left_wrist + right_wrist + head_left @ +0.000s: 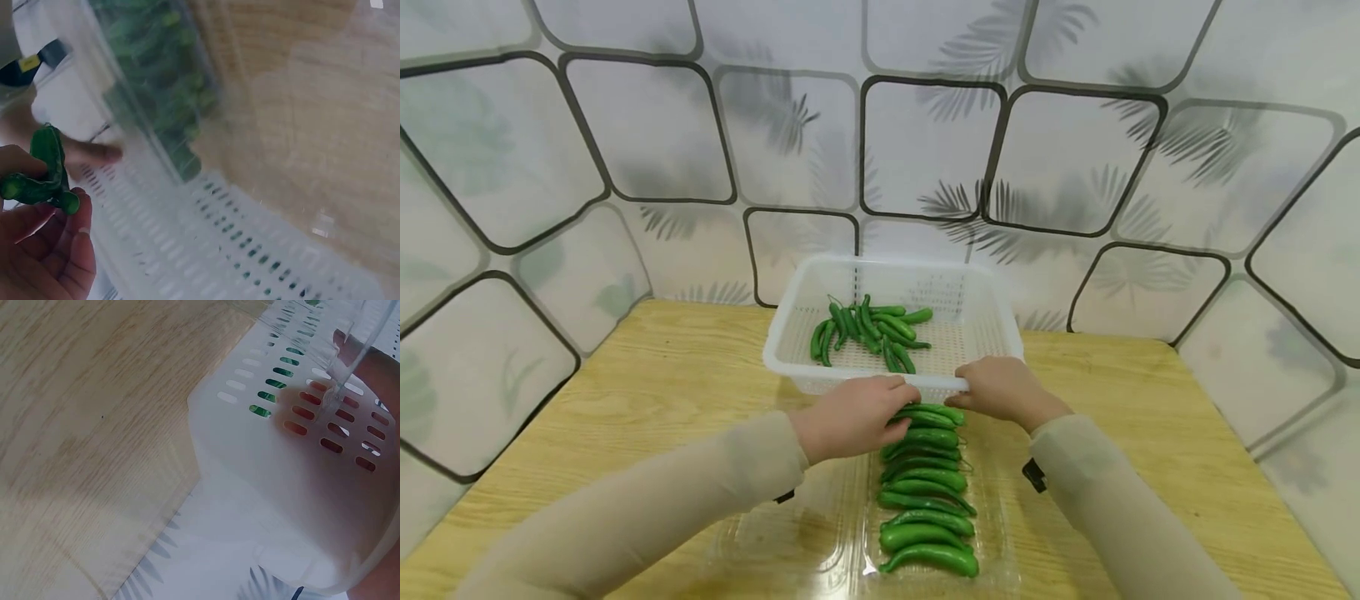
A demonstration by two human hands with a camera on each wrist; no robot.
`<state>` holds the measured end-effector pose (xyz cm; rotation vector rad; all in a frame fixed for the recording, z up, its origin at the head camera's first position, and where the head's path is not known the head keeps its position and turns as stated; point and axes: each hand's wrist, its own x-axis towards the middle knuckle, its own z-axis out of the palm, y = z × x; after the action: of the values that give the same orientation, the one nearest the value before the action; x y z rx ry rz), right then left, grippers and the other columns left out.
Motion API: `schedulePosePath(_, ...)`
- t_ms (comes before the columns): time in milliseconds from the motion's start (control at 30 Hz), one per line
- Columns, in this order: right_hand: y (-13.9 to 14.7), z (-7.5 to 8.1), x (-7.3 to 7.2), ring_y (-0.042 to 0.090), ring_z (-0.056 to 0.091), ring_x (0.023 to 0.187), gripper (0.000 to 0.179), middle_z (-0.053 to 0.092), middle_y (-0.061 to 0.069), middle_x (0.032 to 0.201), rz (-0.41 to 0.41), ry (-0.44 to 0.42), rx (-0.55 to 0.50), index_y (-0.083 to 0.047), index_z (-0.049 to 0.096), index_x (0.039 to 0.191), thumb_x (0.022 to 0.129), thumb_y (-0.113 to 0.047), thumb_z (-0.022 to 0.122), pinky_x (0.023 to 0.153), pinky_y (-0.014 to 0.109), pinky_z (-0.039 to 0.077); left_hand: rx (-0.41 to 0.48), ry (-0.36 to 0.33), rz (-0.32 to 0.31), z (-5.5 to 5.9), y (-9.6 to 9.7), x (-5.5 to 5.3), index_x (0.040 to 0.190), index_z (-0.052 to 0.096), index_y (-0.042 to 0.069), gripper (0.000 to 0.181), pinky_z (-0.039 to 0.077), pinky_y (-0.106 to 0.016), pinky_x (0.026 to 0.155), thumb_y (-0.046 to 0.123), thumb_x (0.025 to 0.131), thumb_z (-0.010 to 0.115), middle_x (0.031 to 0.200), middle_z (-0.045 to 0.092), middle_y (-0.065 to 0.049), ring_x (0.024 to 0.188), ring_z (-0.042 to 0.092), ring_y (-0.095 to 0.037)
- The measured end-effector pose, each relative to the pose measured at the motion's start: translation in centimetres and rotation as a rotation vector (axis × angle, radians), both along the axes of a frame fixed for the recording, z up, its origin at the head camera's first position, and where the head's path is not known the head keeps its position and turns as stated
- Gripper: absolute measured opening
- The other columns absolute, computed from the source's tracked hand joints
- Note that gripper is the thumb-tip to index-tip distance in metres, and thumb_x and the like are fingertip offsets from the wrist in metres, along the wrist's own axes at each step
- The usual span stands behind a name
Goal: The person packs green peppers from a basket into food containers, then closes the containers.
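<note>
My left hand (859,418) pinches green chili peppers (47,169), two by the look of it, at the near side of the white plastic basket (1000,333). With my right hand (1003,390) I grip the basket's near rim; in the right wrist view the thumb lies outside the wall and the other fingers show through its slots. Just below both hands, a row of green chili peppers (925,500) lies crosswise in the right half of a clear plastic container (996,533). More chili peppers (861,325) are heaped in the basket.
The container's other half (790,533) lies flat to the left, holding no peppers. All of it stands on a wooden table (685,383). Patterned cloth (805,142) hangs behind the basket and along both sides.
</note>
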<state>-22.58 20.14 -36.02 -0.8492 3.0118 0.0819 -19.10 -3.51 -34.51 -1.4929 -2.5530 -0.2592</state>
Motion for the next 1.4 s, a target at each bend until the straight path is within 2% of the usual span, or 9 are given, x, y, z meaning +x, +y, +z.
schedulePosePath(167, 0.0, -0.1, 0.0, 0.011, 0.044, 0.047, 0.034, 0.049, -0.006, 0.057, -0.003, -0.003, -0.010, -0.019, 0.052, 0.067, 0.082, -0.045, 0.067, 0.042, 0.030, 0.034, -0.103, 0.000, 0.002, -1.5, 0.9, 0.2, 0.105, 0.061, 0.011, 0.020, 0.046, -0.023, 0.060, 0.024, 0.091, 0.061, 0.087, 0.059, 0.003, 0.069, 0.055, -0.008)
schedulePosePath(433, 0.1, -0.2, -0.1, 0.012, 0.043, 0.047, 0.037, 0.046, -0.006, 0.056, -0.001, -0.006, 0.003, -0.019, 0.048, 0.065, 0.083, -0.046, 0.065, 0.042, 0.030, 0.033, -0.130, 0.043, 0.002, -2.8, 1.9, 0.3, 0.094, 0.059, 0.012, 0.014, 0.043, -0.023, 0.054, 0.025, 0.089, 0.062, 0.079, 0.057, 0.004, 0.065, 0.054, -0.009)
schedulePosePath(567, 0.1, -0.2, -0.1, 0.012, 0.044, 0.048, 0.037, 0.046, -0.007, 0.056, 0.002, -0.008, 0.006, -0.019, 0.048, 0.065, 0.084, -0.046, 0.065, 0.042, 0.030, 0.033, -0.149, 0.035, 0.011, -3.1, 2.1, 0.3, 0.093, 0.057, 0.012, 0.014, 0.042, -0.024, 0.053, 0.025, 0.090, 0.061, 0.077, 0.055, 0.004, 0.063, 0.052, -0.009)
schedulePosePath(800, 0.2, -0.3, -0.1, 0.012, 0.043, 0.047, 0.037, 0.046, -0.007, 0.056, 0.001, 0.003, -0.002, -0.020, 0.048, 0.065, 0.083, -0.046, 0.065, 0.042, 0.030, 0.032, -0.185, -0.020, 0.022, -3.4, 2.5, 0.4, 0.095, 0.056, 0.010, 0.015, 0.043, -0.024, 0.052, 0.024, 0.090, 0.061, 0.080, 0.054, 0.002, 0.061, 0.052, -0.009)
schedulePosePath(1133, 0.2, -0.2, -0.1, 0.012, 0.043, 0.047, 0.037, 0.046, -0.007, 0.056, 0.000, 0.001, 0.000, -0.019, 0.048, 0.065, 0.083, -0.047, 0.065, 0.043, 0.030, 0.032, -0.193, -0.071, 0.042, -3.6, 2.6, 0.5, 0.096, 0.054, 0.010, 0.016, 0.041, -0.024, 0.049, 0.023, 0.090, 0.062, 0.082, 0.053, 0.000, 0.057, 0.050, -0.009)
schedulePosePath(1400, 0.2, -0.2, -0.1, 0.012, 0.043, 0.047, 0.037, 0.046, -0.007, 0.056, 0.005, 0.011, -0.001, -0.019, 0.048, 0.066, 0.083, -0.046, 0.065, 0.042, 0.029, 0.032, -0.222, -0.061, 0.084, -3.9, 2.5, 0.7, 0.099, 0.056, 0.010, 0.019, 0.041, -0.022, 0.048, 0.025, 0.089, 0.064, 0.085, 0.052, 0.000, 0.056, 0.048, -0.008)
